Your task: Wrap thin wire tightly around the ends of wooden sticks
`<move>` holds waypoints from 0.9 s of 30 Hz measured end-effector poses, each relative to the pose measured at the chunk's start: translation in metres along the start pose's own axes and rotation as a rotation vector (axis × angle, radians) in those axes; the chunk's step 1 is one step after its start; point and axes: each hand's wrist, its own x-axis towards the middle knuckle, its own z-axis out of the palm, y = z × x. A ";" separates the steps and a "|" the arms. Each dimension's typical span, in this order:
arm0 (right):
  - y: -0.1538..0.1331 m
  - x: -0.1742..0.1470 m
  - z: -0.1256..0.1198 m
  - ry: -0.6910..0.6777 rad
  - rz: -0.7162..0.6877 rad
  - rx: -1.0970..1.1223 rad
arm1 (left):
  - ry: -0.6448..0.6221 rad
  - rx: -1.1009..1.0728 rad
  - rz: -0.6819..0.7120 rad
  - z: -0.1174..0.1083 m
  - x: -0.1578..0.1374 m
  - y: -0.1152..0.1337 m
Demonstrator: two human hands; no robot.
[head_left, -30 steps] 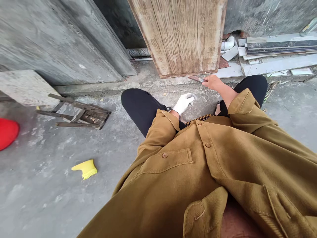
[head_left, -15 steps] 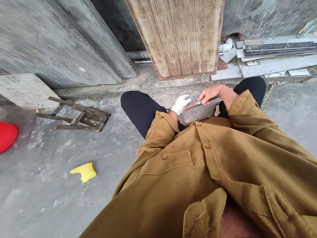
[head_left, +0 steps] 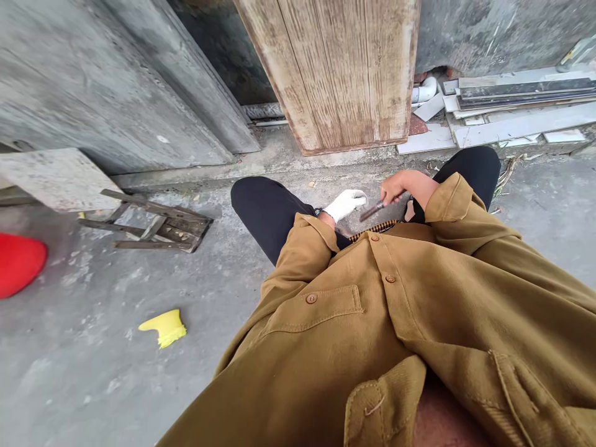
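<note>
Between my knees, my left hand (head_left: pixel 345 205) wears a white glove, its fingers curled inward. Whether anything sits inside that curl is too small to make out. My bare right hand (head_left: pixel 395 187) is closed around one end of a narrow, dark brown hand tool (head_left: pixel 371 211). The tool slants down and left from my fist, its free end below the gloved fingertips and apart from them. Its exact kind is unclear. Beneath both hands lies the rough concrete ground (head_left: pixel 321 186).
A weathered wooden panel (head_left: pixel 344 81) leans against the wall ahead. White strips and boards (head_left: pixel 512 118) are stacked at right beside a white pipe elbow (head_left: pixel 424 90). Leftward are an overturned wooden stool (head_left: pixel 156 225), a yellow boot-shaped object (head_left: pixel 166 326) and a red object (head_left: pixel 18 264).
The tool has swung down and away from the gloved hand, which it overlapped before. My right hand has shifted slightly right and lower. The whole view has moved a little.
</note>
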 end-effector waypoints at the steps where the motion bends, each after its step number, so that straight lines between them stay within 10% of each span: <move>1: 0.001 -0.001 0.001 -0.111 -0.031 0.038 | -0.012 0.007 -0.004 -0.001 0.000 0.000; 7: 0.017 -0.009 -0.004 -0.179 -0.401 0.391 | -0.030 -0.181 0.033 -0.002 0.000 -0.002; 13: 0.015 -0.010 -0.014 0.485 -0.583 1.015 | 0.006 -0.285 0.149 0.003 -0.003 -0.005; 17: 0.015 -0.001 -0.021 0.812 -0.292 0.951 | -0.082 -0.129 0.101 0.006 -0.006 0.000; 21: 0.020 0.012 -0.019 0.669 0.140 0.189 | -0.122 -0.059 0.071 0.007 -0.010 0.008; 27: 0.008 0.014 0.003 0.276 0.095 -0.005 | 0.063 -0.201 0.135 0.000 -0.014 0.019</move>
